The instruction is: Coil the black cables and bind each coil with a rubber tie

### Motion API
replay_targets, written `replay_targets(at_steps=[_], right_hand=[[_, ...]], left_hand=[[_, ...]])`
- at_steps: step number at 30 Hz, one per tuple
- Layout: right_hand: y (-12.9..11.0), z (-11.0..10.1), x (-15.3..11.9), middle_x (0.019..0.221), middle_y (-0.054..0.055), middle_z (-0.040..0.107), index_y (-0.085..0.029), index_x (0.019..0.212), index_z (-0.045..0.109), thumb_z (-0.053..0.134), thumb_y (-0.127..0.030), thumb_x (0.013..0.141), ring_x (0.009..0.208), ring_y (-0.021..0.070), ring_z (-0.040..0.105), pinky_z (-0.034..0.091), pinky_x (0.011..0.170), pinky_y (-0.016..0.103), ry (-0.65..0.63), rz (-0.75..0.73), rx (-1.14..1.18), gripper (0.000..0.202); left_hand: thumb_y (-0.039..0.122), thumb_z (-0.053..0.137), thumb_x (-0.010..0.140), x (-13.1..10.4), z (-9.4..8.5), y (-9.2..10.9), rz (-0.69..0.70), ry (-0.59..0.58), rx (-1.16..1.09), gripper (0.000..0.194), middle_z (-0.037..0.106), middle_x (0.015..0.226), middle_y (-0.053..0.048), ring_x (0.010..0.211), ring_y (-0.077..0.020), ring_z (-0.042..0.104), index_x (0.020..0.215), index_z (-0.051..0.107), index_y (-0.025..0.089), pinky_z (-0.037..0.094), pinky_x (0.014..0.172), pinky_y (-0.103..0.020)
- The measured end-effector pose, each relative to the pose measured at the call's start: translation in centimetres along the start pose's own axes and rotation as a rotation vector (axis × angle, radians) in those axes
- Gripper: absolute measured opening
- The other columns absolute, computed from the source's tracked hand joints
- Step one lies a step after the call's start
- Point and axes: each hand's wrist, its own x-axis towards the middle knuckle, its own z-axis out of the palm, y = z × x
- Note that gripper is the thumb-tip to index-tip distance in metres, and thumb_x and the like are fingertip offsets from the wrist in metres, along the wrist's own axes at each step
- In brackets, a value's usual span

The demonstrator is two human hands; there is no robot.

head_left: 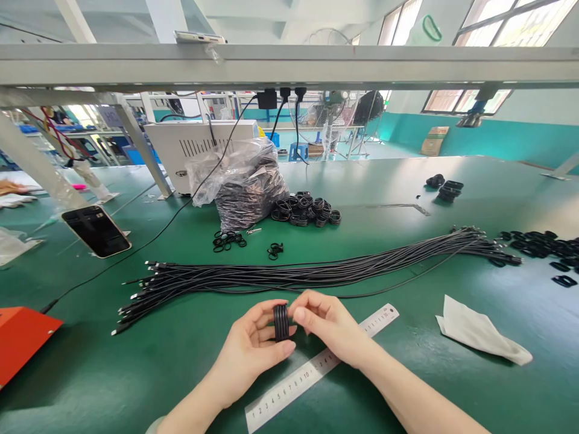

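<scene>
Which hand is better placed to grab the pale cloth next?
Right, I'd judge: the right hand is nearer the pale cloth, on its side, while the left hand holds the black coil. Whether the right hand pinches anything is unclear.

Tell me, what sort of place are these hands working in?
Probably a small factory or workshop assembling cables: a long bundle of black cables lies across the green workbench, beside piled coiled cables and a steel ruler.
</scene>
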Motion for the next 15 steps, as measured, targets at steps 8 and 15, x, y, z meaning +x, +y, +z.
replay_targets(at_steps=[8, 15], right_hand=[[1.2, 1.5, 0.0, 0.137, 0.009, 0.053, -0.032, 0.134, 0.044, 0.087, -0.034, 0.058, 0.128, 0.0308, 0.044, 0.022, 0.108, 0.049, -0.051, -0.422, -0.525, 0.087], [1.5, 2.3, 0.4, 0.121, 0.007, 0.064, -0.029, 0.130, 0.047, 0.083, -0.034, 0.062, 0.113, 0.0279, 0.056, 0.025, 0.106, 0.047, 0.038, -0.491, -0.620, 0.077]], left_hand=[[0.019, 0.081, 0.070, 0.2, -0.2, 0.1, -0.084, -0.075, -0.151, 0.050, 0.070, 0.111, -0.011, 0.102, -0.0268, 0.068, 0.115, 0.058, 0.019, 0.053, 0.091, -0.038], [0.018, 0.079, 0.073, 0.3, -0.7, 0.0, -0.137, -0.156, -0.211, 0.051, 0.068, 0.113, -0.012, 0.100, -0.0255, 0.069, 0.119, 0.058, 0.019, 0.055, 0.084, -0.032]])
